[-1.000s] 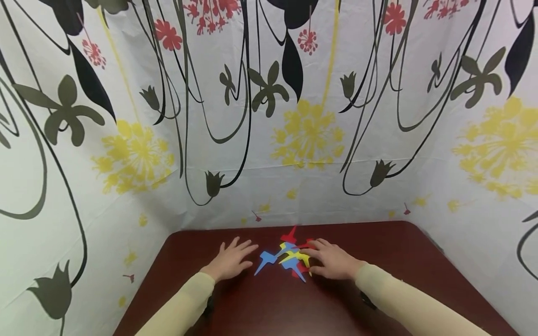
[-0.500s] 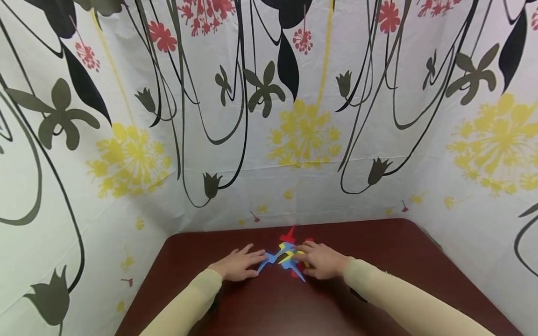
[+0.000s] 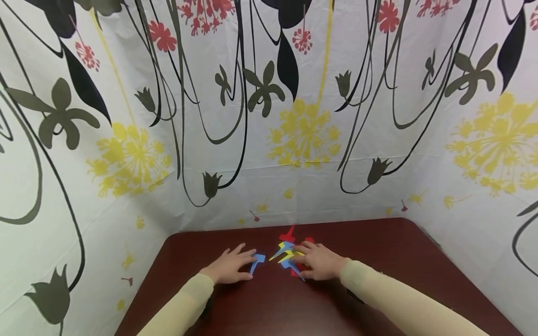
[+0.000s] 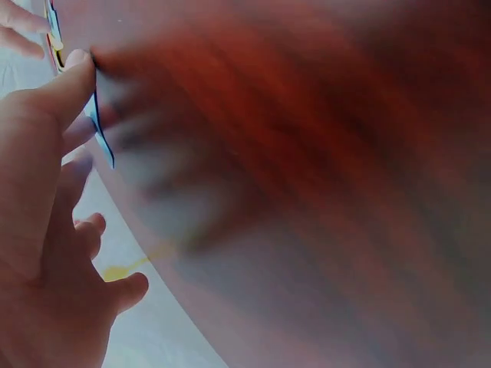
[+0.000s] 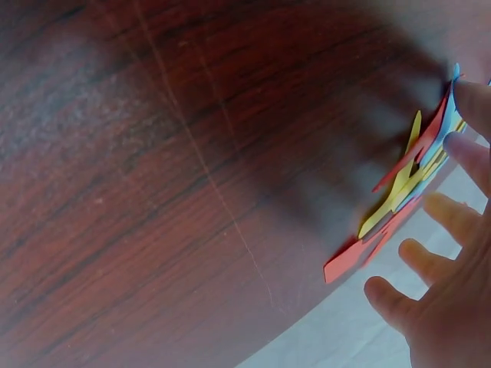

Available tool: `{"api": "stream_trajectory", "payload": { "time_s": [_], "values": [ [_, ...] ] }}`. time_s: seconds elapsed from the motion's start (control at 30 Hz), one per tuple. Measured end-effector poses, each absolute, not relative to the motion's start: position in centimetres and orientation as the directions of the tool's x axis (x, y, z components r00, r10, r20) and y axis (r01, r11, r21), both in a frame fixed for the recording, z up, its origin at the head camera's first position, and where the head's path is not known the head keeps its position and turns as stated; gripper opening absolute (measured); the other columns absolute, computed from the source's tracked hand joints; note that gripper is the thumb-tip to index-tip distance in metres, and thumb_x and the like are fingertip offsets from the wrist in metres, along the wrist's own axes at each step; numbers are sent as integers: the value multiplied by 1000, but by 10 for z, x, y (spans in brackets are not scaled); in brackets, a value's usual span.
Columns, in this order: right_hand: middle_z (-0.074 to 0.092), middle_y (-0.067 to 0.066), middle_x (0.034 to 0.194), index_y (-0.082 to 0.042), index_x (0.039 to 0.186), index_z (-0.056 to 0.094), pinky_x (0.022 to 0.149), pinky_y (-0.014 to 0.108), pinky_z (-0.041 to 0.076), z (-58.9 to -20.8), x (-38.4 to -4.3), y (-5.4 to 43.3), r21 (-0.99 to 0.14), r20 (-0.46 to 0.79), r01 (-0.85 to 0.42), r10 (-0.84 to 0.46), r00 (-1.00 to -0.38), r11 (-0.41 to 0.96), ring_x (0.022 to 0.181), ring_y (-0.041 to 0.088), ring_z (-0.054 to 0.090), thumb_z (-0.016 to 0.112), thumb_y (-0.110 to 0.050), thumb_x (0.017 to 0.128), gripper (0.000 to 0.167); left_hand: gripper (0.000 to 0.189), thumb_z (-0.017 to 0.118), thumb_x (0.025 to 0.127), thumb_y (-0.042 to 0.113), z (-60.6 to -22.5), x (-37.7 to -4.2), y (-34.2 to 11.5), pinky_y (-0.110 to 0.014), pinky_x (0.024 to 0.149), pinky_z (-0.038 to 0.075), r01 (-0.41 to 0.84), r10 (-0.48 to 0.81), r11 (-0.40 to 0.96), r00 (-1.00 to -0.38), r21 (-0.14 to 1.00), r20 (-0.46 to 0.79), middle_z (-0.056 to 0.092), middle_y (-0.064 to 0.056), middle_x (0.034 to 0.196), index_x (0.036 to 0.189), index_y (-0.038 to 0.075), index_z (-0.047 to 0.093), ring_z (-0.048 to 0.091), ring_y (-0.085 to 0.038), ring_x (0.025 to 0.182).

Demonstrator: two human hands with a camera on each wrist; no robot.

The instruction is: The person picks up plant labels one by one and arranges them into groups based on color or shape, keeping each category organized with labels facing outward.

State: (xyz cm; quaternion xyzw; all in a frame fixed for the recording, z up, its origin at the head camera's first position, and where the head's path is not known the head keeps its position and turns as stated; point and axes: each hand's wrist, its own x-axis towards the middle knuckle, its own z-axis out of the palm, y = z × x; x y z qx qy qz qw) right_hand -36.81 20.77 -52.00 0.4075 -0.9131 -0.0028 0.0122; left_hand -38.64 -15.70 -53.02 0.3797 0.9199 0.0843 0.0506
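Note:
My left hand [image 3: 229, 268] touches a blue T-shaped plant label [image 3: 260, 257] lying to the left of the pile. Its index finger meets the wide head and its thumb is beside the pointed end. In the left wrist view the label [image 4: 103, 142] shows edge-on past the thumb. My right hand [image 3: 322, 263] rests on a pile of several similar labels, fingers spread and nearly straight. Around those fingers lie a yellow label [image 3: 286, 256], a blue label [image 3: 287, 264] and, farther back, a red label [image 3: 287, 235]. The right hand partly covers the pile.
All the labels lie on a dark red-brown wooden table [image 3: 269, 303]. A white curtain [image 3: 260, 149] with printed flowers hangs behind the table's far edge and along both sides.
Both hands came inward onto the labels. The left hand then slid its blue label leftward, away from the pile, while the right hand stayed almost still on the others.

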Motion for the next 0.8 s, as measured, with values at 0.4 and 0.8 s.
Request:
{"api": "stream_trajectory", "payload": {
  "time_s": [0.4, 0.8],
  "values": [
    [40, 12, 155, -26, 147, 53, 99, 66, 40, -518, -370, 201, 19, 20, -747, -747, -665, 665, 140, 42, 35, 62, -52, 96, 58, 65, 62, 97, 52, -533, -374, -194, -66, 108, 31, 569, 605, 771, -794, 286, -52, 36, 3, 160, 154, 27, 44, 26, -38, 148],
    [42, 14, 154, -27, 147, 53, 100, 69, 38, -522, -366, 192, 50, 38, -765, -767, -641, 642, 140, 44, 36, 63, -52, 96, 58, 68, 63, 97, 50, -529, -364, -207, -59, 110, 35, 577, 604, 781, -796, 237, -52, 38, -5, 159, 152, 16, 47, 27, -36, 148]
  ]
}}
